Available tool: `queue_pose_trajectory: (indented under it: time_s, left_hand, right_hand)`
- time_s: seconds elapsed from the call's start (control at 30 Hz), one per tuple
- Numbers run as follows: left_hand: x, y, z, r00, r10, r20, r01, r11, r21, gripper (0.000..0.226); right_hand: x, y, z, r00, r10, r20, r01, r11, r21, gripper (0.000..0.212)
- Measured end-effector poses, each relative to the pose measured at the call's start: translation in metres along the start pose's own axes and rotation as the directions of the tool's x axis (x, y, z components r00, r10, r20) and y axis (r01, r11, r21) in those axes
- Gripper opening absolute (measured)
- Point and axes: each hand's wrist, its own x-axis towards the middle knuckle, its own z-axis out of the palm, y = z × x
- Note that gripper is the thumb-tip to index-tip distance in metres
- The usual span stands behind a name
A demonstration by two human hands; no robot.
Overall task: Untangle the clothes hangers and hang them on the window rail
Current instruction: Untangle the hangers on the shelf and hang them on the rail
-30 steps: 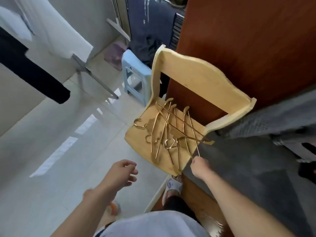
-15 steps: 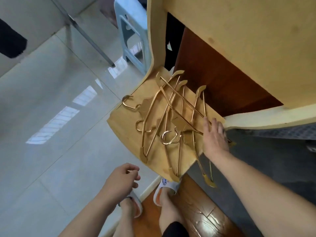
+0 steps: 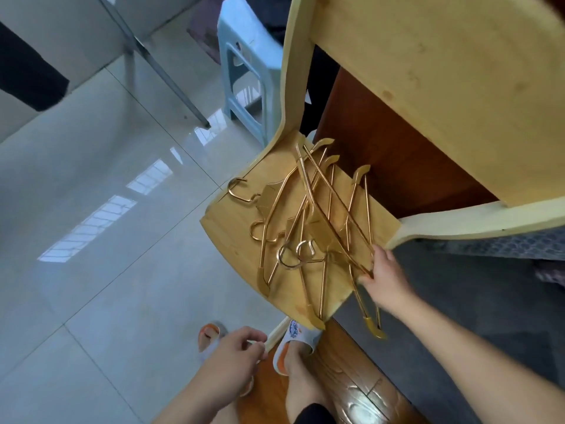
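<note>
Several gold metal clothes hangers [image 3: 308,221] lie tangled in a pile on the seat of a pale wooden chair [image 3: 232,237]. Their hooks point left and toward me. My right hand [image 3: 386,276] is at the pile's right edge, fingers curled round the bars of the rightmost hangers, whose ends stick out over the seat's near edge. My left hand [image 3: 232,359] hangs low over the floor near my feet, fingers loosely curled, holding nothing. The window rail is not in view.
The chair's broad backrest [image 3: 443,96] fills the upper right, with a dark brown wooden panel [image 3: 394,154] behind it. A light blue plastic stool [image 3: 247,71] stands behind the chair. A grey metal rack leg [image 3: 159,65] crosses the glossy tiled floor [image 3: 101,240]. My slippered feet stand below.
My right hand slid from on top of the hangers to their right edge and closed its fingers round the bars. The view dipped slightly closer. My left hand stayed low.
</note>
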Motion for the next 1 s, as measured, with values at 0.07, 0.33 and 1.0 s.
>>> queue_pose_trajectory:
  time_s: [0.07, 0.33, 1.0]
  left_hand:
    - [-0.003, 0.001, -0.001, 0.999, 0.023, 0.044, -0.020, 0.998, -0.060, 0.016]
    - [-0.018, -0.007, -0.034, 0.973, 0.179, 0.145, -0.098, 0.893, -0.439, 0.050]
    - [0.002, -0.121, -0.134, 0.961, -0.144, -0.236, -0.060, 0.724, -0.687, 0.026]
  right_hand:
    - [-0.034, -0.014, 0.001, 0.989, -0.011, 0.149, -0.020, 0.978, 0.205, 0.068]
    - [-0.135, -0.088, 0.075, 0.847, -0.237, 0.476, -0.183, 0.711, 0.679, 0.058]
    - [-0.063, -0.174, 0.156, 0.994, 0.078, -0.077, -0.075, 0.996, 0.040, 0.051]
